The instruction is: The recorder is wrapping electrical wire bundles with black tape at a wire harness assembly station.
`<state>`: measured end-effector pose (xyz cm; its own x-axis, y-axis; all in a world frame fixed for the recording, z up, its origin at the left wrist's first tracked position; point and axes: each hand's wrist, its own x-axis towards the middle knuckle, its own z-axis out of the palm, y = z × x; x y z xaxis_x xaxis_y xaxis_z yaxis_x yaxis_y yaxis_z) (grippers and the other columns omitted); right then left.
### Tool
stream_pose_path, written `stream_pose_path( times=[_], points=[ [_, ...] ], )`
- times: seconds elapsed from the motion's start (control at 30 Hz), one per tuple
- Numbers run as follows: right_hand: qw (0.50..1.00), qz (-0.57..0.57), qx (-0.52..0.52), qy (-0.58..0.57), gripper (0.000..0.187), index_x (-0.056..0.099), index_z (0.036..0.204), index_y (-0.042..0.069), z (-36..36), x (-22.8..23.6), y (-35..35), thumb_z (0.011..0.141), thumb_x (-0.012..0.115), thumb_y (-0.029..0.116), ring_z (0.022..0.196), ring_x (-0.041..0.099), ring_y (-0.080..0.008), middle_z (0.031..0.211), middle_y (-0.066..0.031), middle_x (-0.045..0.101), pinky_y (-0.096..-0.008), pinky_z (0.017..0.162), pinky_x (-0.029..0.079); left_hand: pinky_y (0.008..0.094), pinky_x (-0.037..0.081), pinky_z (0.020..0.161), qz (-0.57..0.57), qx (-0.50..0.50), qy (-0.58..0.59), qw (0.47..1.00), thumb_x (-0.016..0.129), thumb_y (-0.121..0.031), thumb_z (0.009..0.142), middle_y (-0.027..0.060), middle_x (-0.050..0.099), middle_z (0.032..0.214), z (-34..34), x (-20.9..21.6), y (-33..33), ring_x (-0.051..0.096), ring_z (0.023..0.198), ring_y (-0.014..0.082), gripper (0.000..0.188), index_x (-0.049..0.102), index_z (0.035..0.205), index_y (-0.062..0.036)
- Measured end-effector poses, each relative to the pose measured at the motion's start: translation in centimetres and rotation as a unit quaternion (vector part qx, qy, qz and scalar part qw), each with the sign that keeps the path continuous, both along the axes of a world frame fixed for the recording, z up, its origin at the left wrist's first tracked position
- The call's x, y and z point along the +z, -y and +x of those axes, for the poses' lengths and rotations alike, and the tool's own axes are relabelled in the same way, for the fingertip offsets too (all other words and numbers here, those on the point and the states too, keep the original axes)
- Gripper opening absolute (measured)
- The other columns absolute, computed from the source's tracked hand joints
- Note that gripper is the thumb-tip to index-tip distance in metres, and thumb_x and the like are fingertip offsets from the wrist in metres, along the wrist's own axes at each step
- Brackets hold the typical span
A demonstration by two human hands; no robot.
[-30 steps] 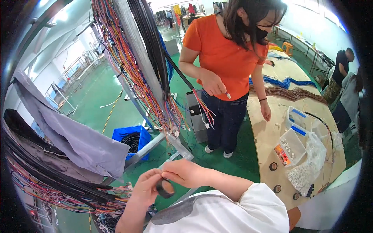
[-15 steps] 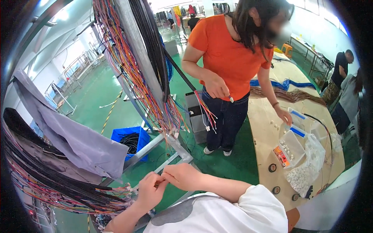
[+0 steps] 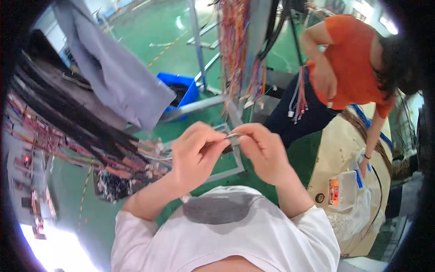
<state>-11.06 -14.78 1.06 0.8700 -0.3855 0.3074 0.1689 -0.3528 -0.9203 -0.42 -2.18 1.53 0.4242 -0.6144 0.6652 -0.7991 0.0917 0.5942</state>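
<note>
In front of my chest, my left hand (image 3: 197, 154) and my right hand (image 3: 265, 152) meet at the fingertips, both closed in a pinch. Between them shows a small, thin greyish piece (image 3: 233, 135), too small and blurred to name. To the left of my left hand, a thick bundle of coloured wires and black sleeved cables (image 3: 86, 122) ends in many small tips. Beyond my hands, more coloured wires (image 3: 233, 50) hang down along a metal frame (image 3: 195, 108).
A grey cloth (image 3: 113, 77) drapes over the left bundle. Behind it a blue bin (image 3: 192, 94) holds black cable. At right, a co-worker in an orange top (image 3: 349, 59) reaches over a wooden table (image 3: 326, 158) with a clear plastic box (image 3: 348, 190), a tape roll (image 3: 320, 197) and plastic bags.
My view has turned, shifting the scene within it. My hands, earlier touching closely, now sit slightly apart with a thin piece visible between the fingertips. The co-worker leans further over the table.
</note>
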Motion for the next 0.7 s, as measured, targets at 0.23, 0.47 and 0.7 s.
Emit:
stream_pose_path(
  times=[0.23,0.47,0.7],
  points=[
    [0.976,0.182,0.054,0.11,0.014,0.049,0.093,-0.003,-0.1,-0.5,-1.5,0.087,0.043,0.009,0.05,0.035,-0.0026,0.059,0.0017,0.043,-0.0169,0.045,0.026,0.0183,0.038,0.047,-0.01,-0.035,-0.028,0.999,0.066,0.007,0.065,0.0074,0.051,0.071,-1.5,0.5,-0.8,0.048,0.055,0.0102,0.019,0.056,0.079,0.0005],
    [0.975,0.17,0.02,0.143,0.017,0.049,0.092,-0.001,0.3,-1.1,-2.6,0.088,0.044,0.014,0.049,0.036,-0.0032,0.059,0.0027,0.042,-0.0172,0.045,0.027,0.0209,0.038,0.044,-0.029,-0.028,-0.016,0.999,0.065,0.008,0.064,0.0074,0.051,0.068,-1.3,0.0,-1.1,0.049,0.055,0.0125,0.018,0.056,0.077,-0.0001],
    [0.997,-0.024,0.057,0.046,0.009,0.05,0.081,-0.001,-0.2,-0.4,-1.1,0.083,0.051,0.008,0.053,0.047,-0.0114,0.064,-0.0074,0.051,-0.0225,0.049,0.037,0.0235,0.038,0.046,-0.016,-0.06,0.033,0.998,0.066,0.006,0.065,0.0078,0.052,0.069,-1.1,-0.5,-1.6,0.05,0.058,0.0135,0.026,0.055,0.088,-0.0011]
  ],
)
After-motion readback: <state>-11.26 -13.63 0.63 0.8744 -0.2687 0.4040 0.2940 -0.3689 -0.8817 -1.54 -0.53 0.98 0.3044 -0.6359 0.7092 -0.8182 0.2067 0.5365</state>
